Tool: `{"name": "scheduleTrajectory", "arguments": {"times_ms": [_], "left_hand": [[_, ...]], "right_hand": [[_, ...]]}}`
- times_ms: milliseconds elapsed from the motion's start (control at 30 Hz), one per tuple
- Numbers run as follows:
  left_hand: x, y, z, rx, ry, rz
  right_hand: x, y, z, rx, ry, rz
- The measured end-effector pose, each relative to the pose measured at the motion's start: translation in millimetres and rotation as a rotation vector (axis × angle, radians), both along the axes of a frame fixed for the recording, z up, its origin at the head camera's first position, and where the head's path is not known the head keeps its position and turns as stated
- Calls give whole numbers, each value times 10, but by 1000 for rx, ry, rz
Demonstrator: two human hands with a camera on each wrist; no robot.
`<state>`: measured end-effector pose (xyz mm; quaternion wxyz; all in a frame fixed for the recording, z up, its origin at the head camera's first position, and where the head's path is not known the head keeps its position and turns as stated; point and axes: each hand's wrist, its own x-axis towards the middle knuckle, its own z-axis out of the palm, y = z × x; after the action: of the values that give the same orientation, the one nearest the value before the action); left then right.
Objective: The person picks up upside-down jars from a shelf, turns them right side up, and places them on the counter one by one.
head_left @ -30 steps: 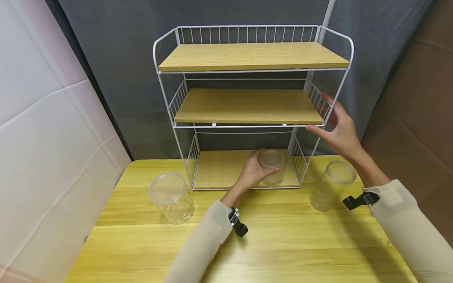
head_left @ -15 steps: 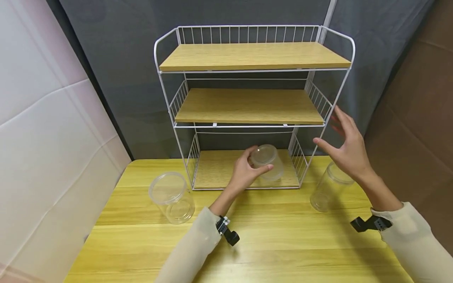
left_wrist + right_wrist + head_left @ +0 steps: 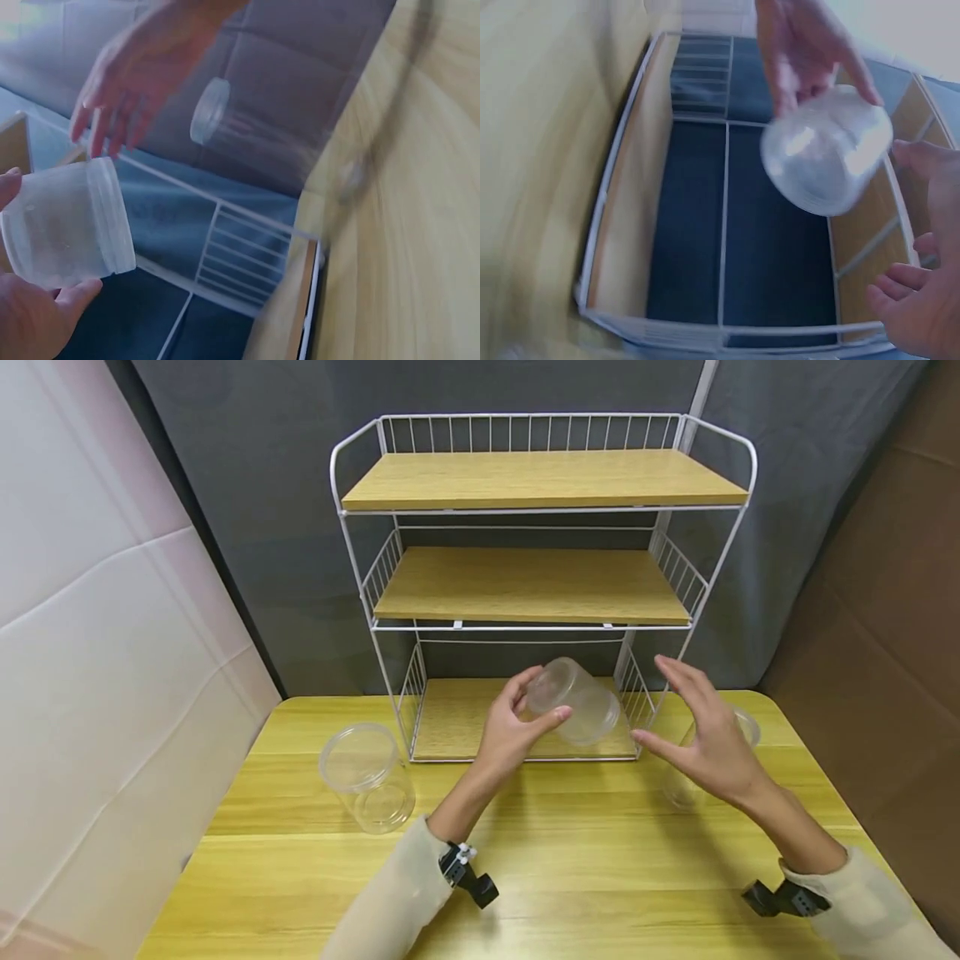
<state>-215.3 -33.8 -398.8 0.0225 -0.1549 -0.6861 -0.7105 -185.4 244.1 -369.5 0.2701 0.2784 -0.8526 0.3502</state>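
My left hand [image 3: 510, 727] grips a small clear plastic jar [image 3: 577, 702] between thumb and fingers, in front of the rack's bottom shelf [image 3: 457, 727]. The jar tilts, one end toward the upper left and the other toward the lower right. To its right my right hand [image 3: 708, 743] is spread, holding nothing. In the right wrist view its fingers [image 3: 911, 154] come close to the held jar [image 3: 829, 161]; whether they touch it I cannot tell. A taller clear jar [image 3: 748, 725] stands behind the right hand, partly hidden by it.
A wide clear jar [image 3: 367, 781] stands on the wooden table [image 3: 600, 860] left of the rack. The white wire rack [image 3: 531, 627] carries a middle shelf [image 3: 532, 581] and a top shelf [image 3: 543, 477]. Dark cloth [image 3: 247, 485] hangs behind it.
The left hand has lifted the jar off the bottom shelf, drawn it slightly left and tilted it. My right hand has left the rack's right side and come down toward the jar.
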Motion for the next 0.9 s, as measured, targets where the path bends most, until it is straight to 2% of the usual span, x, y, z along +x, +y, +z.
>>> {"name": "scheduleTrajectory", "arguments": {"times_ms": [133,300,433,600,667,767,900], "left_hand": [[70,15,36,128,-3,-29],[144,52,73,337,-31,-110],[196,82,91,483,-80,-164],[231,103,69,574,-103,-214],[233,97,54,577,-105,-229],[225,52,39,522,-115,-239],[188,-76,29,339,-68,-242]], "right_hand": [[21,-115,-109,-41,-120,54],[11,-224,-203,-196,-233,167],[3,-314,-247,-302,-267,239],[9,-417,-294,-403,-261,275],[12,-442,-307,-437,-255,290],[6,-458,-305,-474,-241,325],[-11,-443,-266,-490,-244,366]]}}
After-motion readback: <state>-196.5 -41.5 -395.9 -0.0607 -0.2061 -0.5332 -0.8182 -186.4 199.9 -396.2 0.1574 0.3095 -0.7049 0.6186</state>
